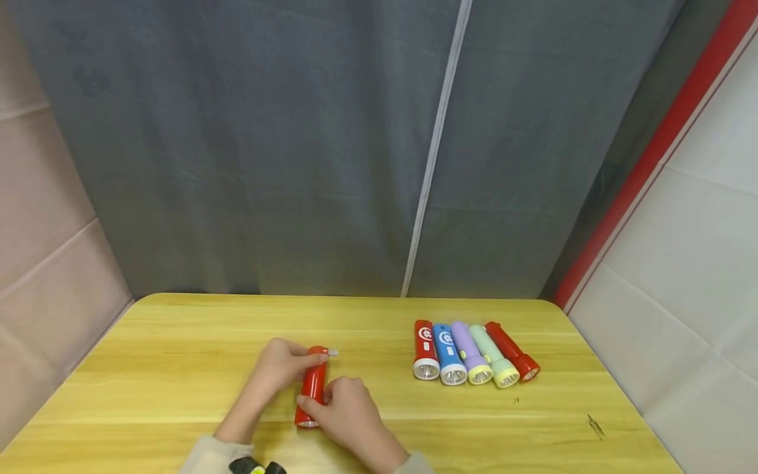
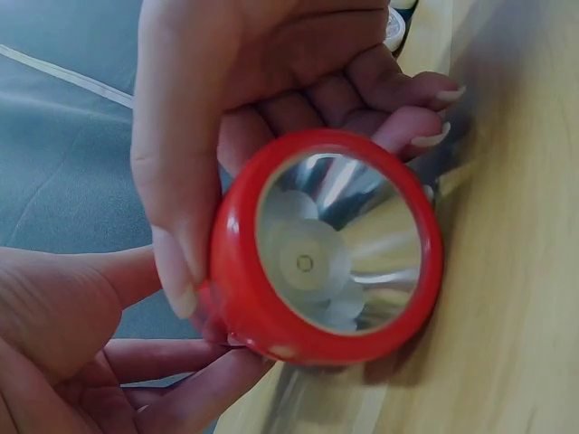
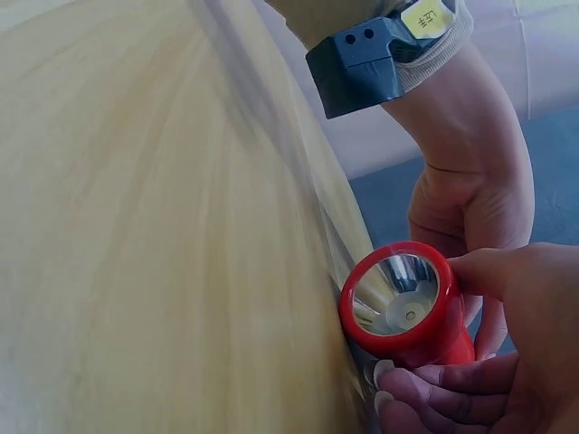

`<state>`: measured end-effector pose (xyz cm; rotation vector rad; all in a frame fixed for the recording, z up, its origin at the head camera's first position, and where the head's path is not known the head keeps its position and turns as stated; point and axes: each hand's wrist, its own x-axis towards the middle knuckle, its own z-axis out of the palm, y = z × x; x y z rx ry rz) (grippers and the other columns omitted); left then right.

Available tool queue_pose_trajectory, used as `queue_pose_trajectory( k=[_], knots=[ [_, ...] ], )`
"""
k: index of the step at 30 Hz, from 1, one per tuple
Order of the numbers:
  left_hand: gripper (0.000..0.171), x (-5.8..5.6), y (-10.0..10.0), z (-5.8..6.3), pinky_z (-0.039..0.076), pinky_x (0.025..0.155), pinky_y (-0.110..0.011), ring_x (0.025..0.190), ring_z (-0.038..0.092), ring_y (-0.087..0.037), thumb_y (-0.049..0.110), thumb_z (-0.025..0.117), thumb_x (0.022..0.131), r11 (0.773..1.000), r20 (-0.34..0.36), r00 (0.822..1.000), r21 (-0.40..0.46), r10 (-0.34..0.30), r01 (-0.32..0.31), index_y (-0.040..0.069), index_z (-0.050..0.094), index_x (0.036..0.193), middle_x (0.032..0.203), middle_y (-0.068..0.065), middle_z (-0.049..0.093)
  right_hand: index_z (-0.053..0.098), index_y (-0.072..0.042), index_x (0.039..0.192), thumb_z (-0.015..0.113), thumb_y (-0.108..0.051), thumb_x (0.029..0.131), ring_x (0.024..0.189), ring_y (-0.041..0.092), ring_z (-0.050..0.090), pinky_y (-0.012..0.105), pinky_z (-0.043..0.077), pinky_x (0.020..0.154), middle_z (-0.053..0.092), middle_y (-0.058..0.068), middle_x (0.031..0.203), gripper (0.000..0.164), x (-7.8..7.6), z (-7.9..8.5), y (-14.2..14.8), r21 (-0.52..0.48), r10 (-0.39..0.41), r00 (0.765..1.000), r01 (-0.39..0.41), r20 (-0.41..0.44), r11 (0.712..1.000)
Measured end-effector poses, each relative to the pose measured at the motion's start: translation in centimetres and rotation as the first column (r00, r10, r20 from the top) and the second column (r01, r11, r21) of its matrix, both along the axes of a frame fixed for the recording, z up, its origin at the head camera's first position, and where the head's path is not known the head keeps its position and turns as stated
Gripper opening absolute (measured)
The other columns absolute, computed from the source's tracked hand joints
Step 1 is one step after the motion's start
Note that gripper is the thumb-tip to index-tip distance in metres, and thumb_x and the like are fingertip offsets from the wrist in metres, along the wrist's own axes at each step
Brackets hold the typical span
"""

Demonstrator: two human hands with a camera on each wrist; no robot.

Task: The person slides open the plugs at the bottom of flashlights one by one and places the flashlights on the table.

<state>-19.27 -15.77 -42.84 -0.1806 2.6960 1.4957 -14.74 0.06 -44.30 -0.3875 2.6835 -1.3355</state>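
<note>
A red flashlight (image 1: 314, 382) lies on the wooden table, its lens end towards the person. My left hand (image 1: 283, 362) pinches its far tail end, where a small pale piece (image 1: 332, 353) sticks out to the right. Close to the lens end, my right hand (image 1: 352, 411) grips the body between thumb and fingers. In the left wrist view the clear lens and silver reflector (image 2: 339, 244) face the camera. The right wrist view shows the right thumb (image 3: 484, 268) against the red head, with fingertips beneath it.
Several flashlights stand in a row to the right: a red one (image 1: 425, 349), a blue one (image 1: 449, 354), a purple one (image 1: 470, 351), a mint green one (image 1: 494, 355) and another red one (image 1: 512, 351). A grey curtain (image 1: 266, 151) hangs behind the table (image 1: 195, 355).
</note>
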Motion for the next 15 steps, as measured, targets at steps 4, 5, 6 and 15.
queue_pose_trajectory(
  k=[4, 5, 6, 15],
  knots=[
    [0.037, -0.01, -0.15, -0.02, 0.032, 0.046, -0.02, 0.048, 0.038, -0.009, 0.03, 0.081, 0.084, 1.0, 0.002, 1.0, -0.021, -0.012, 0.012, 0.008, 0.065, 0.059, 0.048, 0.006, 0.04, 0.049, -0.02, 0.051, 0.075, -0.045, 0.087, 0.037, 0.002, 0.03, 0.018, 0.019, 0.038, 0.032, -0.015, 0.043, 0.051, -0.02, -0.02, -0.28, 0.009, -0.014, 1.0, 0.014, 0.0, 1.0],
    [0.038, -0.01, -0.18, -0.03, 0.03, 0.046, -0.02, 0.048, 0.036, -0.009, 0.03, 0.081, 0.084, 1.0, 0.002, 1.0, -0.026, -0.014, 0.014, 0.008, 0.064, 0.058, 0.048, 0.006, 0.039, 0.048, -0.021, 0.051, 0.075, -0.045, 0.087, 0.037, 0.001, 0.029, 0.017, 0.019, 0.038, 0.032, -0.016, 0.042, 0.051, 0.0, -0.02, -0.34, 0.01, -0.017, 1.0, 0.017, -0.002, 1.0],
    [0.039, -0.02, -0.21, -0.04, 0.027, 0.046, -0.019, 0.048, 0.034, -0.009, 0.03, 0.081, 0.084, 0.999, 0.004, 1.0, -0.033, -0.017, 0.018, 0.008, 0.063, 0.058, 0.048, 0.006, 0.037, 0.047, -0.021, 0.05, 0.075, -0.045, 0.087, 0.036, 0.001, 0.028, 0.017, 0.019, 0.038, 0.031, -0.016, 0.042, 0.052, -0.01, -0.02, -0.39, 0.012, -0.018, 1.0, 0.018, -0.004, 1.0],
    [0.036, 0.03, -0.38, -0.1, 0.026, 0.046, -0.019, 0.046, 0.036, -0.009, 0.03, 0.08, 0.085, 0.999, 0.018, 1.0, -0.044, -0.015, 0.016, 0.007, 0.066, 0.06, 0.047, 0.007, 0.036, 0.045, -0.022, 0.047, 0.075, -0.045, 0.087, 0.035, 0.0, 0.026, 0.017, 0.017, 0.037, 0.029, -0.016, 0.041, 0.054, -0.03, -0.13, -0.58, 0.008, -0.023, 1.0, 0.024, -0.008, 1.0]
  ],
)
